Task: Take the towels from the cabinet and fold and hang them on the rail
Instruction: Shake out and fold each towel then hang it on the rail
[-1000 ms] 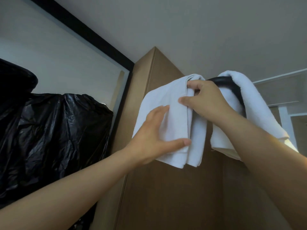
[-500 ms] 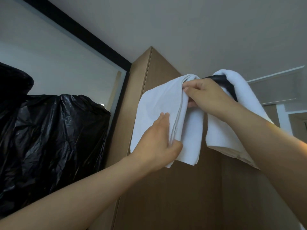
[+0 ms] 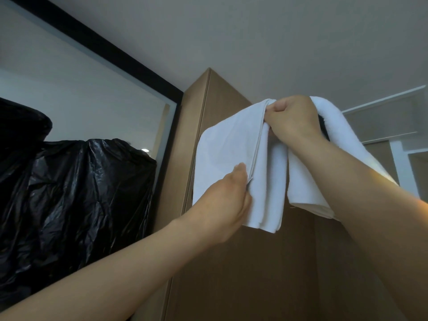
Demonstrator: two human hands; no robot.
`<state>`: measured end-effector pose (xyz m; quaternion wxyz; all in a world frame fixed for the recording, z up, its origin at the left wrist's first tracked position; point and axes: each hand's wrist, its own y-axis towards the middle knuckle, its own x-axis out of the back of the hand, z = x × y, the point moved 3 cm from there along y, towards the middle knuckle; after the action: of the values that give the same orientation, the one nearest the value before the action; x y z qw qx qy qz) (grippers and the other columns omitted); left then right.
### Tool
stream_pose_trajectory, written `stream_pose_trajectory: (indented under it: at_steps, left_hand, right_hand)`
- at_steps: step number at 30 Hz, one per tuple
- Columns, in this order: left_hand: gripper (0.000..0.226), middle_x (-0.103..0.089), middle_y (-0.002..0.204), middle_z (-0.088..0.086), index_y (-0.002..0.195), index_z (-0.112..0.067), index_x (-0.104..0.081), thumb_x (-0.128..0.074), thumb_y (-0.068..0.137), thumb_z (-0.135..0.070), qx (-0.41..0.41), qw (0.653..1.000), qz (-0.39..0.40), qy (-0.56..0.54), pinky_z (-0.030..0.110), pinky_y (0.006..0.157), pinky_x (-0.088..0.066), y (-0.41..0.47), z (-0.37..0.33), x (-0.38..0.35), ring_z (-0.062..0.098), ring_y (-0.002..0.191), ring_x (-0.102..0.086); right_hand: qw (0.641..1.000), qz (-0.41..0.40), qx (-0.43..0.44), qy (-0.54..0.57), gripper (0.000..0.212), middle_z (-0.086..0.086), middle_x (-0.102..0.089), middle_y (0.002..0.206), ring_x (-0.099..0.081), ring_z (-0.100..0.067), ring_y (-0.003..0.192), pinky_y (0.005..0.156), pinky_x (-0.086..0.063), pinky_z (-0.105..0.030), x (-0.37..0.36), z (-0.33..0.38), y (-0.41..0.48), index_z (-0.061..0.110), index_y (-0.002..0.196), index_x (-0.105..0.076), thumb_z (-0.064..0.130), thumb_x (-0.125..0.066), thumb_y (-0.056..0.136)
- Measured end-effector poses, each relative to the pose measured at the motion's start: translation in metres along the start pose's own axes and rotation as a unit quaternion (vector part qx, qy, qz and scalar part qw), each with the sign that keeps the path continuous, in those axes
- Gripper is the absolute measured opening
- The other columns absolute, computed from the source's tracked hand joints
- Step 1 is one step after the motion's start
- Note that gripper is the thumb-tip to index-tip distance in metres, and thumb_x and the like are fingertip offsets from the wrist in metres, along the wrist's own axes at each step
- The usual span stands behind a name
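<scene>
Head view: left hand [image 3: 228, 195] and right hand [image 3: 292, 119] grip the white towel [image 3: 227, 144]

- The room is dim. The light is soft and even, with no hard shadows.
- The white towel [image 3: 231, 158] is the brightest thing.
- Left of the towel, a black plastic bag [image 3: 81, 193] shines with many small glints on its wrinkles.
- Between the bag and the towel, a tiny bright spot [image 3: 145, 150] shows in the glass [image 3: 92, 107].
- Right of the towel, a warm yellow stripe of light lies on the right arm [image 3: 384, 181].
- Soft shade sits in the towel's folds.
- The brown cabinet [image 3: 243, 274] below the towel looks dark and dull.
- Below the towel, at the bottom edge, both arms look stretched and very big.
- The whole picture is a little soft, without fine detail.
</scene>
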<state>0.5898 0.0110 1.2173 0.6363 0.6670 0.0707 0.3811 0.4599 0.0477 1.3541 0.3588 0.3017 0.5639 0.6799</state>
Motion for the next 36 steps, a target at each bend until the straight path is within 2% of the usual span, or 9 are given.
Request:
stream_pose_trajectory:
  at_steps: [4, 6, 9, 16, 19, 23, 27, 31, 36]
  left_hand:
    - [0.044, -0.048, 0.083, 0.002, 0.140, 0.003, -0.028, -0.035, 0.099, -0.010, 0.009, 0.998, 0.037, 0.045, 0.038, 0.075, -0.044, -0.002, 0.008, -0.007, 0.022, 0.072, -0.048]
    - [0.054, -0.055, 0.118, 0.013, 0.150, -0.001, -0.017, -0.034, 0.103, -0.021, 0.033, 0.998, 0.045, 0.023, 0.026, 0.090, -0.040, -0.003, 0.009, -0.011, 0.026, 0.102, -0.053]
    - [0.074, -0.015, 0.162, 0.006, 0.155, -0.021, -0.001, -0.029, 0.098, -0.058, 0.071, 0.996, 0.048, -0.015, 0.036, 0.119, -0.022, -0.003, 0.008, -0.019, 0.023, 0.147, -0.021]
    - [0.093, -0.002, 0.163, 0.013, 0.154, -0.012, 0.004, -0.045, 0.091, -0.060, 0.138, 0.989, 0.037, 0.032, 0.038, 0.118, -0.019, 0.007, 0.005, -0.025, 0.030, 0.149, -0.012]
    - [0.086, -0.027, 0.152, 0.023, 0.146, -0.005, -0.017, -0.051, 0.087, -0.058, 0.165, 0.985, 0.032, 0.031, 0.044, 0.105, -0.040, 0.013, 0.003, -0.024, 0.039, 0.133, -0.039]
    - [0.067, -0.039, 0.142, 0.024, 0.139, -0.002, -0.027, -0.044, 0.090, -0.046, 0.178, 0.983, 0.034, 0.022, 0.044, 0.098, -0.043, 0.013, 0.005, -0.024, 0.039, 0.124, -0.045]
    - [0.060, -0.042, 0.140, 0.022, 0.137, -0.003, -0.030, -0.038, 0.093, -0.043, 0.163, 0.985, 0.041, 0.023, 0.039, 0.093, -0.043, 0.010, 0.011, -0.021, 0.036, 0.118, -0.049]
    - [0.069, -0.029, 0.154, 0.018, 0.150, -0.008, -0.017, -0.034, 0.094, -0.044, 0.151, 0.986, 0.060, 0.025, 0.032, 0.101, -0.035, 0.008, 0.015, -0.020, 0.031, 0.133, -0.039]
    - [0.072, -0.029, 0.154, 0.019, 0.152, -0.008, -0.014, -0.030, 0.092, -0.045, 0.151, 0.985, 0.080, 0.031, 0.034, 0.106, -0.034, 0.006, 0.017, -0.017, 0.030, 0.135, -0.038]
  right_hand:
    - [1.000, -0.005, -0.022, -0.002, 0.023, -0.025, -0.071, 0.085, -0.062, -0.027, 0.071, 0.071, -0.055, -0.034, 0.008, -0.002, 0.002, -0.007, 0.086, -0.070, 0.009, -0.053, 0.084]
    - [1.000, 0.014, -0.022, 0.002, 0.026, -0.020, -0.072, 0.082, -0.069, -0.029, 0.075, 0.078, -0.056, -0.040, 0.007, -0.001, 0.004, -0.010, 0.089, -0.067, 0.010, -0.050, 0.084]
    - [0.989, 0.108, -0.045, 0.085, 0.029, -0.021, -0.064, 0.082, -0.074, -0.025, 0.079, 0.080, -0.060, -0.041, 0.006, 0.004, 0.003, -0.016, 0.100, -0.059, 0.005, -0.047, 0.084]
    - [0.965, 0.195, -0.054, 0.167, 0.027, -0.031, -0.066, 0.106, -0.072, -0.023, 0.091, 0.063, -0.056, -0.018, 0.007, 0.008, -0.006, -0.021, 0.105, -0.056, -0.002, -0.044, 0.090]
    - [0.962, 0.214, -0.041, 0.163, 0.028, -0.032, -0.059, 0.120, -0.070, -0.024, 0.097, 0.065, -0.056, -0.016, 0.008, 0.005, -0.011, -0.020, 0.112, -0.054, -0.002, -0.044, 0.094]
    - [0.973, 0.183, -0.021, 0.140, 0.034, -0.009, -0.068, 0.113, -0.070, -0.013, 0.095, 0.080, -0.059, -0.024, 0.021, 0.003, -0.024, 0.006, 0.128, -0.060, 0.009, -0.050, 0.096]
    - [0.985, 0.133, -0.026, 0.104, 0.030, 0.002, -0.073, 0.087, -0.071, -0.016, 0.086, 0.089, -0.056, -0.044, 0.048, -0.012, -0.062, 0.028, 0.109, -0.065, 0.028, -0.054, 0.082]
    - [0.984, 0.139, -0.067, 0.090, 0.014, 0.010, -0.074, 0.083, -0.071, -0.007, 0.083, 0.089, -0.056, -0.042, 0.055, -0.044, -0.108, 0.029, 0.097, -0.069, 0.029, -0.060, 0.085]
    - [0.980, 0.149, -0.107, 0.073, 0.025, 0.009, -0.069, 0.103, -0.066, -0.008, 0.098, 0.095, -0.053, -0.036, 0.041, -0.072, -0.139, 0.023, 0.114, -0.067, 0.025, -0.060, 0.090]
